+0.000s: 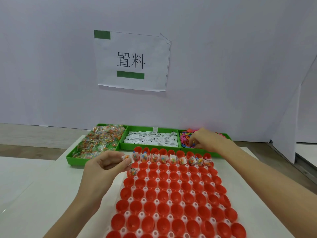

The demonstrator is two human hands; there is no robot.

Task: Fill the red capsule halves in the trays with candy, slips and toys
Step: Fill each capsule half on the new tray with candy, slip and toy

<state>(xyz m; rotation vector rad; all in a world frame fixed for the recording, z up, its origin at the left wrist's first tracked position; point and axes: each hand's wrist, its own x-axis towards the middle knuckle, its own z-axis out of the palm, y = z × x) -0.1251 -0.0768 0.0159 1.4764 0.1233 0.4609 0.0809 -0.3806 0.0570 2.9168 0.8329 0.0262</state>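
Left hand pinches a candy packet; right hand digs in the toy bin.

The left hand (pixel 104 166) holds a candy packet (pixel 127 158) at its fingertips over the capsule tray's (pixel 171 200) far-left corner; the tray's long axis runs away from the person. The right hand's (pixel 205 140) fingers curl among the toys (pixel 186 137); grip unclear.

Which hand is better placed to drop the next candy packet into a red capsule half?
Left hand: it pinches a candy packet beside the tray's far-left cups. Right hand is in the toy bin.

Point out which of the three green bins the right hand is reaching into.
The rightmost green bin, holding colourful toys. The right hand is over it; the other bins hold candy packets and white slips.
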